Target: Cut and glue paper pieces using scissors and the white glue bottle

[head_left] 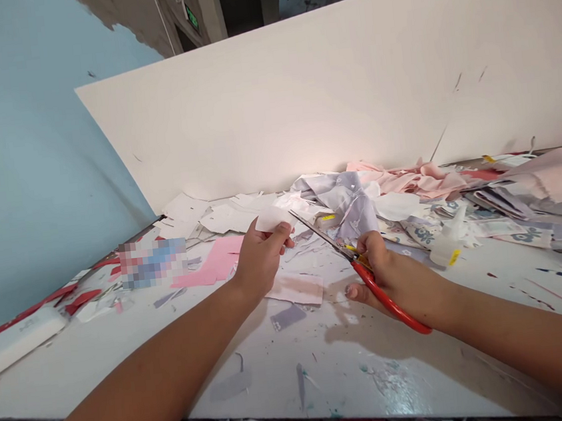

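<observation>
Between the thumb and fingers of my left hand (264, 252) is a small white piece (274, 219); whether it is paper or cloth I cannot tell. My right hand (392, 272) grips red-handled scissors (389, 306), their blades pointing up and left toward that piece. The blade tips end close to its right edge. Below my left hand, a pale pink scrap (297, 289) lies on the table, with a small grey scrap (288, 317) nearer to me. Grey-lilac fabric (347, 197) is heaped behind the scissors.
White paper-like pieces (231, 214) and pink fabric (418, 179) lie along a tall white board (300, 108). A translucent squeeze bottle (449, 239) lies at right among patterned scraps. Pink sheets (220, 260) and a long white object (18, 338) are at left on the white table (140, 359).
</observation>
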Demonstrator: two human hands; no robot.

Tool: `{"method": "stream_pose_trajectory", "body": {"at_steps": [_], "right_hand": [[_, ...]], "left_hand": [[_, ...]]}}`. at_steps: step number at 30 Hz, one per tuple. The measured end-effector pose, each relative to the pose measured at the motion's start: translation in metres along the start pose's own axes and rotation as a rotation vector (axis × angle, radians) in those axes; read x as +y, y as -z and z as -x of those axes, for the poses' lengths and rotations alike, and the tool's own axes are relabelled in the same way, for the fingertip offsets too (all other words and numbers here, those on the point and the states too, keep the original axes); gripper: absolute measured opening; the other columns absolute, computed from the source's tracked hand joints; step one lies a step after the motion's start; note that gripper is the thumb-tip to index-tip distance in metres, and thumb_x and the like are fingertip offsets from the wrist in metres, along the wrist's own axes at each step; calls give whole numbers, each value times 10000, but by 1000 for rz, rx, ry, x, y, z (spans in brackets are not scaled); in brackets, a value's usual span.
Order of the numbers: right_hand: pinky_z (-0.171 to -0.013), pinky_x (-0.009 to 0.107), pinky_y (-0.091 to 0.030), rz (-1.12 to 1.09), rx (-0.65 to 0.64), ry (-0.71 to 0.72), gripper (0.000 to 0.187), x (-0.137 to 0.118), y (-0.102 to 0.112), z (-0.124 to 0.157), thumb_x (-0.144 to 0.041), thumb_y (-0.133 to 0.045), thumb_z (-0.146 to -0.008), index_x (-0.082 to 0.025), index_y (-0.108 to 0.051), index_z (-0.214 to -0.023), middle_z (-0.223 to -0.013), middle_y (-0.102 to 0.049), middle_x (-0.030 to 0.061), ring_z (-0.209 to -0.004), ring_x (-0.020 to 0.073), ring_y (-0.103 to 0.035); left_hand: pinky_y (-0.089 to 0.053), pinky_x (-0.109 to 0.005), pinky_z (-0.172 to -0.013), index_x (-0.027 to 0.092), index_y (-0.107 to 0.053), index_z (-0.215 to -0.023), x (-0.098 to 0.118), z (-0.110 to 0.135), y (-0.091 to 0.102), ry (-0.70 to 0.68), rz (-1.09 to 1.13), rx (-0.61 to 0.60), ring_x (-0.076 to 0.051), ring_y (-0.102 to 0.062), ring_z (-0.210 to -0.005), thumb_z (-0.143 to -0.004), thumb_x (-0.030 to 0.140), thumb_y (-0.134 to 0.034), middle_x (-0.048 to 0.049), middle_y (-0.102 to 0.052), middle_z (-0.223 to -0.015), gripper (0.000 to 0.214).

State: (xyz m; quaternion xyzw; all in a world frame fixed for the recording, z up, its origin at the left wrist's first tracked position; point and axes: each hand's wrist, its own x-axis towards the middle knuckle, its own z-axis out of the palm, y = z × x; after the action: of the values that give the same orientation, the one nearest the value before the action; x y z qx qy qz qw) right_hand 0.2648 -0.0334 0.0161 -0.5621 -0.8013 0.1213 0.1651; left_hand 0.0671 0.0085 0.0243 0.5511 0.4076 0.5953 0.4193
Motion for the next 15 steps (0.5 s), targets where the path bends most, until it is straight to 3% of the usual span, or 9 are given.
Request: {"method": "stream_pose_trajectory", "body": {"at_steps": [15], "right_hand": [[-446,266,-354,-74,5,87,288,3,-1,0,-506,-295,-812,-233,-213,-779,-607,-475,-21,-491,158,-481]], "left_hand": [[-351,-216,-520,171,-497,-772,1,1,0,55,90,-83,-51,-452,-522,-666,301,-631,4,-552,-687,215]]}}
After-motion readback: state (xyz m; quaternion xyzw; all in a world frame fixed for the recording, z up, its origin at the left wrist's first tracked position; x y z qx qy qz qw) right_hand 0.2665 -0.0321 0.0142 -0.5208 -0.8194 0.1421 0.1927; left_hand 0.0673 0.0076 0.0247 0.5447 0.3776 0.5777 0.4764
